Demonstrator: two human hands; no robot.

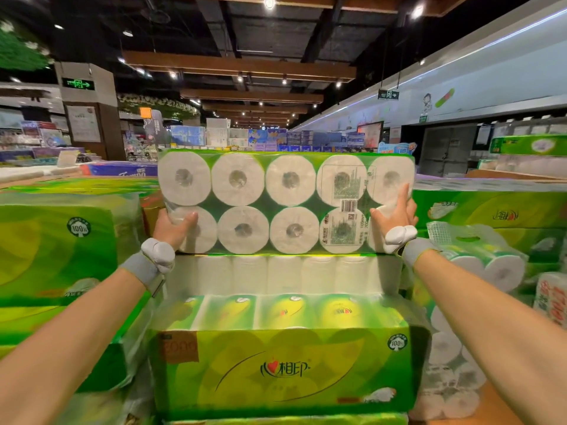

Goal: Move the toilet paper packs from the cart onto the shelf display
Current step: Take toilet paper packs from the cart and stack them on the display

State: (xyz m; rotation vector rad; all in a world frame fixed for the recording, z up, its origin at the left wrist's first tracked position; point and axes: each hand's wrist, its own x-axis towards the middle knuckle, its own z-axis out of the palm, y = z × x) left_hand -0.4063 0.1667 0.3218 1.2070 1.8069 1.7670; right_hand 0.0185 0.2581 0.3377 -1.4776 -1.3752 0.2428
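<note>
Pack in hand: ten-roll toilet paper pack [285,202], roll ends facing the camera, standing on its long edge atop the green stack [279,357] in the middle of the display.
Left hand [173,227]: clasped round the pack's lower left corner, fingers curled onto the front film.
Right hand [395,214]: flat against the right end, index finger up the face; pressing, not closed round anything.
Risk: pack looks tall and narrow on its edge; if both hands let go before it settles, I judge it could tip forward or back. Slick film may slide on the wrap below.
Risk, right side: handled pack [478,256] lies just beside the right wrist; a wide withdrawal could knock it.
Edges: taller green packs [55,240] flank the left, another row [491,210] the right.
Open room: above and behind the pack; sides look tight.
</note>
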